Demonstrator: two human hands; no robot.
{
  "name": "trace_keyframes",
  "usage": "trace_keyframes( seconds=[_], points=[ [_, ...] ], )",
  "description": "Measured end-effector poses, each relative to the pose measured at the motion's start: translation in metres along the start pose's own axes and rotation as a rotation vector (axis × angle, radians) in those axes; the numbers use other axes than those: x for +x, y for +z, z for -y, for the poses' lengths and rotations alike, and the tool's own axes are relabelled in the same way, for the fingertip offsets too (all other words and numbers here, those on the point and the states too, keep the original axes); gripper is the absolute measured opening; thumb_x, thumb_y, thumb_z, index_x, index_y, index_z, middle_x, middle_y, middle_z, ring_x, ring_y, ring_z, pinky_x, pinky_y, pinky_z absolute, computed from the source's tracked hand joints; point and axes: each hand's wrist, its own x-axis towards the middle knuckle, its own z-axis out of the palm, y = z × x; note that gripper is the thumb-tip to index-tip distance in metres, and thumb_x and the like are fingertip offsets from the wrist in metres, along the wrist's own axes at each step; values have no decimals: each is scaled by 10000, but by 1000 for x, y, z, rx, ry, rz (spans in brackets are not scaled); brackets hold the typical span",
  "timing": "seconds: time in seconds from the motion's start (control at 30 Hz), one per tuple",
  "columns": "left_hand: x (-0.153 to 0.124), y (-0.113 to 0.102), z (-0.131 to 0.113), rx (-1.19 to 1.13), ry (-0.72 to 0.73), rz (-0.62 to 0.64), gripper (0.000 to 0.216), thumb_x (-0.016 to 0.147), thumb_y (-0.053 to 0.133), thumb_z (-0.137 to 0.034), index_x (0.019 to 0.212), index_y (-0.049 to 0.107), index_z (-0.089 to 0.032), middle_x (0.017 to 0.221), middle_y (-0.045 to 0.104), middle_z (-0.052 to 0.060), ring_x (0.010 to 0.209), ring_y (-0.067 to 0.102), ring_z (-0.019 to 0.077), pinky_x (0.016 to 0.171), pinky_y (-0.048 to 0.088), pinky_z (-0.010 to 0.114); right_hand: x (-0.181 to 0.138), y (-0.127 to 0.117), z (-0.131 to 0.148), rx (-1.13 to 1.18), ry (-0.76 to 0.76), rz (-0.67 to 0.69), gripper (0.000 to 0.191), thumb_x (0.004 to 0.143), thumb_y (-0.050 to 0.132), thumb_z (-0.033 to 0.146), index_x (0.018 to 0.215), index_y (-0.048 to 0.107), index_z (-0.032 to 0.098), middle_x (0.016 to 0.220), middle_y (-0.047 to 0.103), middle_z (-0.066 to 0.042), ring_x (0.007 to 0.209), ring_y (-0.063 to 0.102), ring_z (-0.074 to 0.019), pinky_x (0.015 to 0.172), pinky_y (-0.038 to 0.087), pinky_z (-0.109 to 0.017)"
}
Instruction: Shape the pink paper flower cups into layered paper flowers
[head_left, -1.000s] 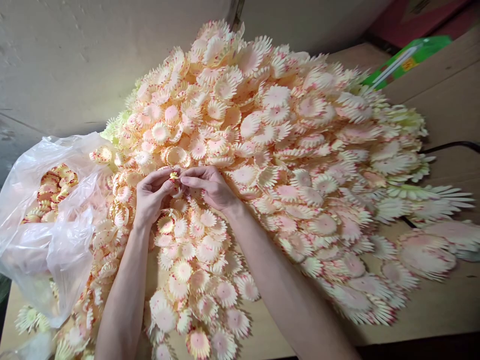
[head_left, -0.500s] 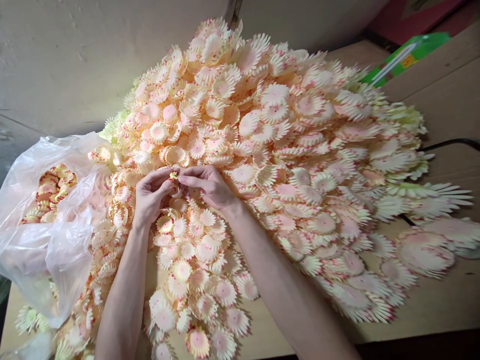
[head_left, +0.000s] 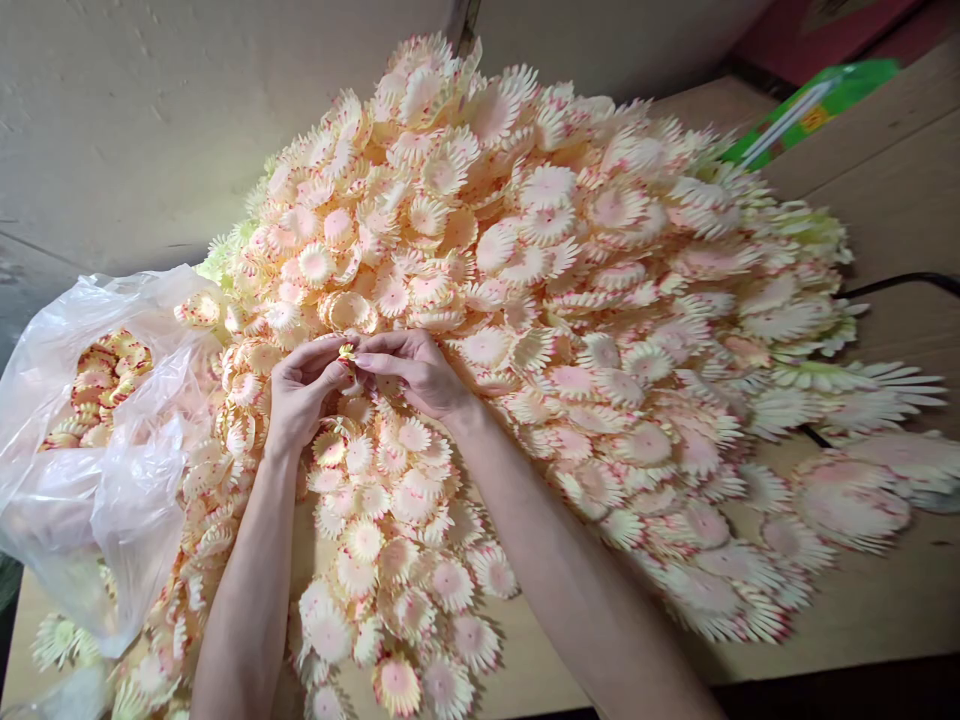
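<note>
A huge heap of cream and pink fabric flower heads (head_left: 570, 290) covers the wooden table (head_left: 885, 600). Over the heap's left part my left hand (head_left: 300, 395) and my right hand (head_left: 416, 370) meet, fingertips pinched together. Between them sits one small yellow-and-red flower piece (head_left: 347, 352), gripped by both hands. Both forearms reach up from the bottom edge across loose flower heads.
A clear plastic bag (head_left: 97, 470) at the left holds more flower pieces with red-and-yellow rims. A green packet (head_left: 810, 110) lies at the back right. A black cable (head_left: 900, 288) crosses the table's right side. A pale wall stands behind the heap.
</note>
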Motion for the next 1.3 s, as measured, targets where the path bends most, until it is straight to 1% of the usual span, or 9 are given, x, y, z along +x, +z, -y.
trace_keyframes(
  seconds=[0.17, 0.3, 0.43, 0.63, 0.77, 0.9, 1.3],
  points=[
    [-1, -1, 1, -1, -15, 25, 288, 700, 842, -274, 972, 758, -229, 1074, 775, 68, 869, 749, 174, 719, 615, 251, 0, -1, -2, 15, 27, -20, 160, 704, 765, 296, 743, 743, 142, 647, 684, -6, 499, 545, -86, 462, 428, -221],
    [-1, -2, 2, 11, -2, 44, 308, 711, 833, -246, 1009, 756, -233, 1101, 768, 72, 915, 746, 180, 738, 616, 248, 0, 0, -1, 34, 45, -37, 157, 696, 756, 294, 709, 722, 141, 592, 660, 3, 476, 538, -87, 442, 409, -215],
    [-1, -2, 1, 33, -15, 40, 344, 703, 838, -242, 1037, 758, -236, 1121, 762, 80, 937, 747, 202, 731, 619, 252, 0, 0, 0, 30, 37, -33, 150, 708, 748, 292, 726, 724, 145, 611, 665, 3, 479, 540, -86, 442, 405, -219],
    [-1, -2, 2, 33, -38, 7, 330, 691, 848, -267, 1009, 773, -226, 1091, 771, 82, 897, 754, 207, 737, 621, 269, 0, -2, 0, 20, 0, 9, 157, 735, 716, 286, 770, 751, 137, 617, 672, -6, 496, 552, -97, 455, 419, -231],
    [-1, -2, 1, 30, -41, 8, 334, 680, 856, -270, 1002, 774, -232, 1083, 773, 79, 906, 753, 204, 741, 613, 260, 0, -2, 0, 36, 10, 1, 148, 714, 740, 279, 763, 748, 139, 626, 678, -3, 498, 558, -94, 456, 427, -224],
    [-1, -1, 0, 40, -41, 14, 338, 684, 853, -270, 1010, 772, -239, 1099, 769, 75, 929, 749, 205, 759, 610, 263, 0, -2, -1, 31, -10, 4, 151, 727, 750, 285, 769, 746, 140, 636, 683, -3, 512, 561, -92, 469, 441, -219],
    [0, -1, 1, 20, -39, 24, 312, 691, 846, -254, 994, 773, -235, 1085, 774, 69, 874, 752, 177, 721, 612, 234, 0, -2, -3, 15, -17, 2, 165, 739, 759, 303, 765, 746, 141, 651, 688, -5, 513, 562, -87, 466, 441, -215]
  ],
)
